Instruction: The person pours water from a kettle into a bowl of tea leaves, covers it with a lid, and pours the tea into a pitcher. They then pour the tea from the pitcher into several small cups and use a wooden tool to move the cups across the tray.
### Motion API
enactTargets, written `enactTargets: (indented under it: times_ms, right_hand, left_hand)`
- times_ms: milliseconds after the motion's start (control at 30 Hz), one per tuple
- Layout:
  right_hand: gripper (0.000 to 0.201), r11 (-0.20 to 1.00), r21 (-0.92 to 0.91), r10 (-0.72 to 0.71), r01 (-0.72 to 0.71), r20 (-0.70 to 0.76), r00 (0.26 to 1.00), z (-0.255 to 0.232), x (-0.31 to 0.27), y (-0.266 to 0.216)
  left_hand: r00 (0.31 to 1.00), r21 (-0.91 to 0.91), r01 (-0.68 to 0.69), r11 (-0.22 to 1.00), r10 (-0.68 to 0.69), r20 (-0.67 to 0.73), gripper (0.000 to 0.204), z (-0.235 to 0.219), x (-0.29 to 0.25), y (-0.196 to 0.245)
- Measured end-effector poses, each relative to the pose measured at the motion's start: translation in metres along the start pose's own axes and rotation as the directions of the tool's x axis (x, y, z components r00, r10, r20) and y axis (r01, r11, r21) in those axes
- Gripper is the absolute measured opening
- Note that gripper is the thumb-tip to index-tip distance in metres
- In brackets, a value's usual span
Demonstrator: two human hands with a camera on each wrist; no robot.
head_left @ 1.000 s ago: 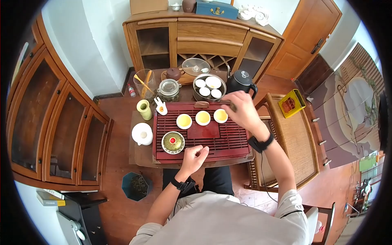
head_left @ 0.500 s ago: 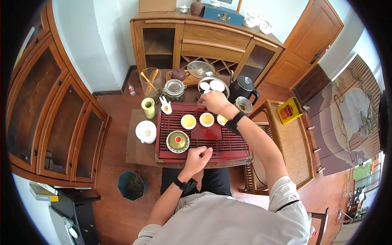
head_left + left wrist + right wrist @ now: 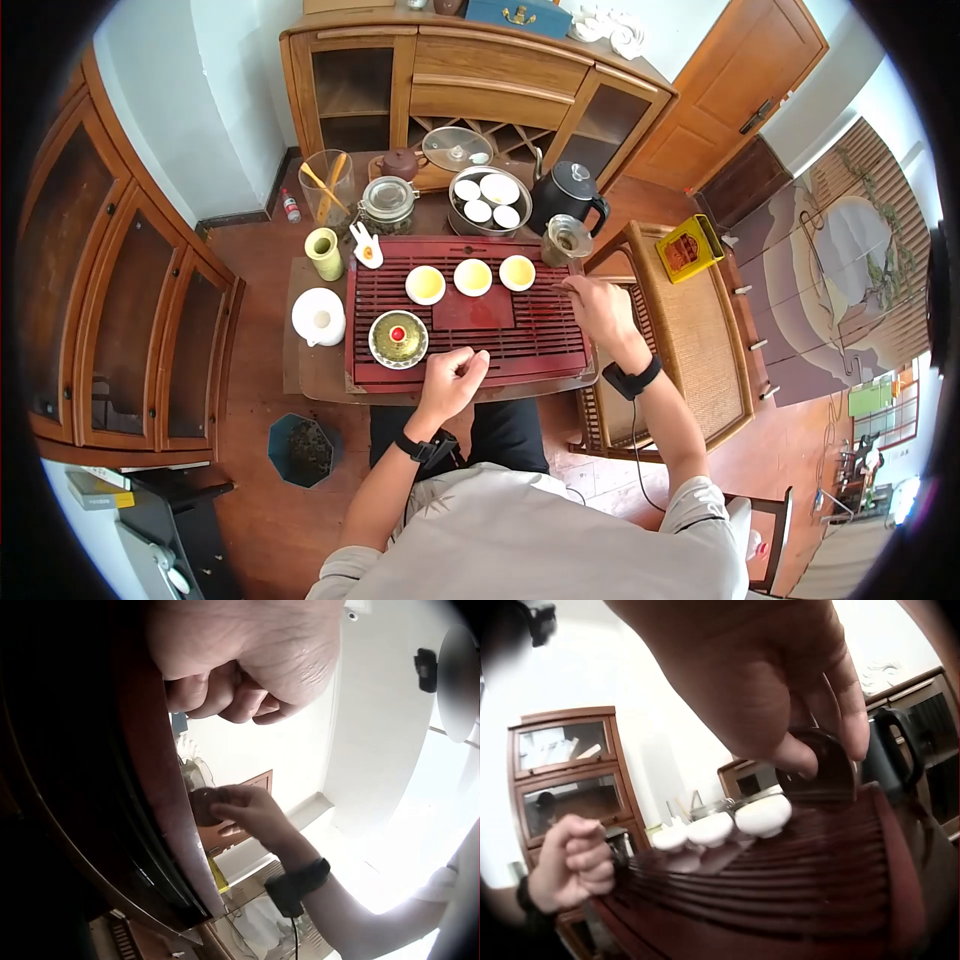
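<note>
My right hand (image 3: 605, 315) is over the right side of the dark red tea tray (image 3: 540, 370). It pinches a dark brown, round-edged coaster (image 3: 829, 769) between thumb and fingers, close over the slats in the right wrist view. My left hand (image 3: 450, 382) rests at the tray's near edge, its fingers curled into a fist with nothing in it. Three white cups of yellow tea, among them the right one (image 3: 517, 272), stand in a row on the tray. A lidded gaiwan (image 3: 398, 340) with a red knob sits left of my left hand.
A glass pitcher (image 3: 566, 240) stands at the tray's far right corner, before a black kettle (image 3: 570, 195). Behind the tray are a steel bowl of white cups (image 3: 488, 232) and a glass jar (image 3: 388, 205). A white teapot (image 3: 318, 317) stands left of the tray.
My right hand let go of the glass pitcher at the right, reached to the tray's far edge, took the brown coaster there and brought it back right and nearer. The left hand stays in place.
</note>
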State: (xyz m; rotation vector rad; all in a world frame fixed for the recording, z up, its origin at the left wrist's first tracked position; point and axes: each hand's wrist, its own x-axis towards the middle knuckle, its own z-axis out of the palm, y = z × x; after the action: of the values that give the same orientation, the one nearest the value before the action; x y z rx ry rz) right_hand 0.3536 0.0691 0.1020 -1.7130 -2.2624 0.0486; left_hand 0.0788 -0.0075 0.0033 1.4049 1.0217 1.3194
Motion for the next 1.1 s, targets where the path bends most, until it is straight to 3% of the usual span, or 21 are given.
enactTargets:
  times_ms: [100, 167, 200, 300, 467, 767, 867, 900, 1000, 1100]
  right_hand:
    - [0.019, 0.997, -0.079, 0.025, -0.024, 0.010, 1.000, 0.021, -0.010, 0.014]
    - [0.021, 0.981, -0.027, -0.193, 0.193, -0.234, 0.953, 0.033, -0.008, 0.017]
    - [0.022, 0.973, -0.005, -0.226, 0.232, -0.253, 0.941, 0.037, -0.005, 0.018]
    - [0.025, 0.969, 0.081, -0.218, 0.233, -0.158, 0.963, 0.050, -0.006, 0.015]
    - [0.035, 0.947, 0.067, -0.295, 0.313, -0.193, 0.936, 0.057, -0.024, 0.019]
    - [0.033, 0.927, 0.108, -0.343, 0.359, -0.143, 0.928, 0.019, -0.078, -0.005]
    - [0.023, 0.943, 0.287, -0.199, 0.166, 0.091, 0.976, 0.007, -0.084, 0.002]
    - [0.023, 0.944, 0.285, -0.197, 0.164, 0.093, 0.976, 0.003, -0.079, 0.000]
    - [0.020, 0.846, 0.529, 0.015, -0.066, 0.101, 0.995, -0.004, -0.055, -0.010]
    - [0.025, 0.847, 0.502, 0.071, -0.177, 0.223, 0.972, 0.016, -0.028, -0.005]
  left_hand:
    - [1.000, -0.004, -0.003, 1.000, 0.003, 0.000, 0.045, 0.001, -0.001, -0.004]
    - [1.000, 0.012, -0.003, 1.000, 0.003, -0.002, 0.046, 0.000, -0.001, -0.004]
    - [1.000, 0.021, -0.008, 1.000, 0.008, -0.005, 0.046, 0.000, -0.001, -0.003]
    - [1.000, 0.036, 0.014, 0.999, -0.013, -0.026, 0.047, 0.001, 0.000, -0.002]
    - [0.998, 0.052, 0.048, 0.997, -0.046, -0.049, 0.048, 0.002, 0.000, 0.000]
    - [0.997, 0.018, 0.064, 0.998, -0.063, -0.046, 0.049, 0.002, -0.002, -0.012]
    - [0.997, -0.003, 0.062, 0.998, -0.062, -0.046, 0.049, 0.002, -0.002, -0.014]
    - [0.997, -0.005, 0.063, 0.998, -0.064, -0.044, 0.049, 0.003, -0.002, -0.014]
    - [0.998, 0.022, 0.038, 0.999, -0.037, -0.046, 0.049, 0.001, -0.001, -0.010]
    - [0.999, 0.008, 0.034, 0.999, -0.034, -0.043, 0.049, 0.002, -0.001, -0.006]
